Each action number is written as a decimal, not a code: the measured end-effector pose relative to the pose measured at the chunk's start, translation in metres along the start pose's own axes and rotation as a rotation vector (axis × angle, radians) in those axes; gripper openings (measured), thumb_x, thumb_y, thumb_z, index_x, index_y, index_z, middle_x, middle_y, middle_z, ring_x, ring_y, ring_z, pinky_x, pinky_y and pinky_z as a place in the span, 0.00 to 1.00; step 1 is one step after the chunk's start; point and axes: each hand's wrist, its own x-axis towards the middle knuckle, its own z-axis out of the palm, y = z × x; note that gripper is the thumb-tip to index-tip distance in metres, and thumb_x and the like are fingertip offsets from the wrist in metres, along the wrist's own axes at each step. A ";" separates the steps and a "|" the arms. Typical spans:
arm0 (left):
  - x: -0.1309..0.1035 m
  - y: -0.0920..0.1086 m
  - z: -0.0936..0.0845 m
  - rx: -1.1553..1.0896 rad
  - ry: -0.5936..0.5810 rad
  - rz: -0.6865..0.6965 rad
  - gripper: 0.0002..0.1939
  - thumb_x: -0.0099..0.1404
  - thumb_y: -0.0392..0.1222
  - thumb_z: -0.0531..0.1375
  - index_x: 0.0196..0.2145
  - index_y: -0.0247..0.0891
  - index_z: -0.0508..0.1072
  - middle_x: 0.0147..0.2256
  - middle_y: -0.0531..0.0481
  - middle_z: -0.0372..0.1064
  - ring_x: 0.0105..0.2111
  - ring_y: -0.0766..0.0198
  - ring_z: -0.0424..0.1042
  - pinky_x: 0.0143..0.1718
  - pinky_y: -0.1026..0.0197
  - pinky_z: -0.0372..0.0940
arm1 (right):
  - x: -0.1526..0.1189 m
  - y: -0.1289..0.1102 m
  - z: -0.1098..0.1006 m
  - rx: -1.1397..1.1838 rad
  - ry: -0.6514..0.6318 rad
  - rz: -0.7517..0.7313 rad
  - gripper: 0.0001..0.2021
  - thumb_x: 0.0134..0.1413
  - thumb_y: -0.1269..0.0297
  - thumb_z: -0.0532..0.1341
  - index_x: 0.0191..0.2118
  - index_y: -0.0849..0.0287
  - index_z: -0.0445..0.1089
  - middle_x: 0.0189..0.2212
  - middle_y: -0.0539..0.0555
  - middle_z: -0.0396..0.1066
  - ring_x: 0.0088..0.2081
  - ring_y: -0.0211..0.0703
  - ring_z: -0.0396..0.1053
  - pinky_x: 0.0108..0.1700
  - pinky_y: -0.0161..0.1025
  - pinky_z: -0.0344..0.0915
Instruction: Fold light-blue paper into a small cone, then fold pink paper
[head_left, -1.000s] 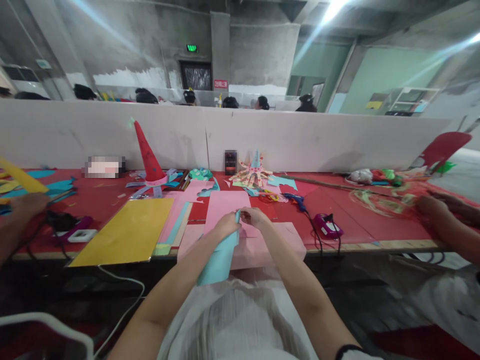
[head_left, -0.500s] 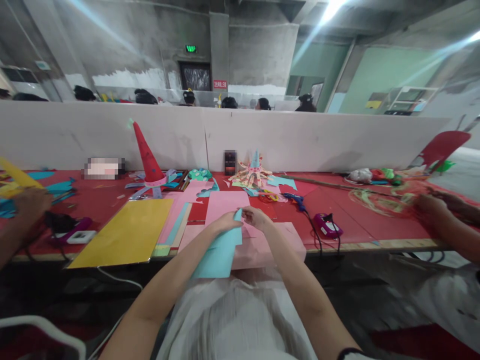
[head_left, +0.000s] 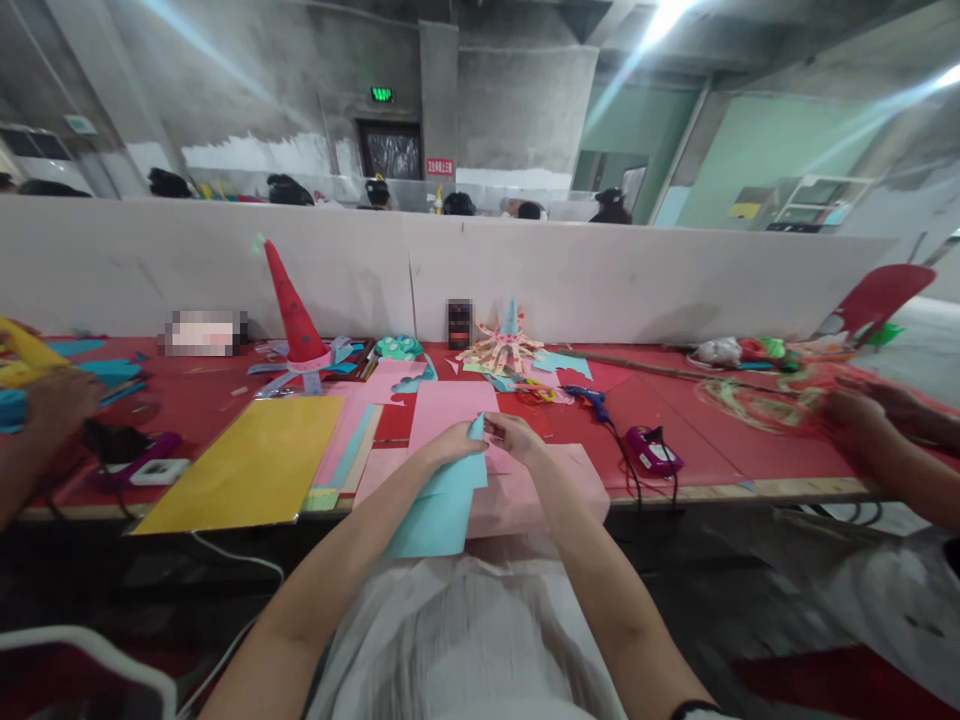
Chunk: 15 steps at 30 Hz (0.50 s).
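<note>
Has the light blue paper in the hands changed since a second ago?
Yes. The blue paper has opened wider over the pink sheet; both hands stay there.

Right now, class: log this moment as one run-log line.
left hand: holds blue paper | right hand: pinches its top | under: pink sheet | table

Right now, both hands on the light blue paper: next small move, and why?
Probably draw the top corner tighter: the left hand and right hand both pinch the upper tip of the light blue paper, which looks only loosely curled and hangs off the table edge over the pink sheet. Whether it is glued cannot be told.
</note>
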 end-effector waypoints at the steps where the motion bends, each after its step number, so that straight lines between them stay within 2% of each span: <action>1: 0.000 -0.001 0.000 -0.006 -0.002 -0.002 0.17 0.47 0.35 0.56 0.37 0.32 0.71 0.26 0.52 0.67 0.24 0.68 0.61 0.26 0.66 0.57 | -0.001 -0.001 0.000 -0.003 -0.006 -0.001 0.08 0.38 0.64 0.64 0.29 0.59 0.73 0.25 0.51 0.70 0.28 0.32 0.67 0.27 0.27 0.61; 4: 0.001 -0.005 -0.003 -0.067 -0.046 -0.052 0.15 0.47 0.38 0.57 0.36 0.32 0.70 0.24 0.53 0.66 0.22 0.68 0.61 0.24 0.67 0.56 | -0.003 -0.003 -0.002 -0.048 -0.041 -0.075 0.10 0.37 0.62 0.65 0.32 0.57 0.73 0.27 0.50 0.70 0.28 0.32 0.67 0.26 0.27 0.61; 7: -0.001 -0.008 -0.009 -0.192 -0.146 -0.150 0.15 0.47 0.43 0.60 0.33 0.33 0.69 0.22 0.53 0.64 0.20 0.69 0.60 0.21 0.67 0.55 | -0.004 -0.007 -0.007 -0.207 -0.051 -0.263 0.13 0.37 0.59 0.64 0.33 0.56 0.73 0.30 0.51 0.70 0.28 0.32 0.66 0.25 0.28 0.61; 10: -0.005 -0.009 -0.014 -0.325 -0.244 -0.197 0.16 0.46 0.45 0.61 0.33 0.35 0.69 0.22 0.55 0.63 0.19 0.71 0.59 0.20 0.68 0.54 | -0.004 -0.013 -0.012 -0.385 -0.083 -0.417 0.12 0.37 0.58 0.63 0.32 0.57 0.73 0.27 0.50 0.70 0.25 0.33 0.66 0.25 0.30 0.62; 15: -0.005 -0.013 -0.015 -0.470 -0.323 -0.225 0.16 0.46 0.44 0.62 0.33 0.34 0.69 0.24 0.54 0.64 0.20 0.73 0.60 0.21 0.70 0.55 | -0.005 -0.026 -0.019 -0.533 -0.184 -0.507 0.12 0.39 0.57 0.62 0.30 0.59 0.74 0.24 0.51 0.70 0.22 0.33 0.65 0.24 0.32 0.62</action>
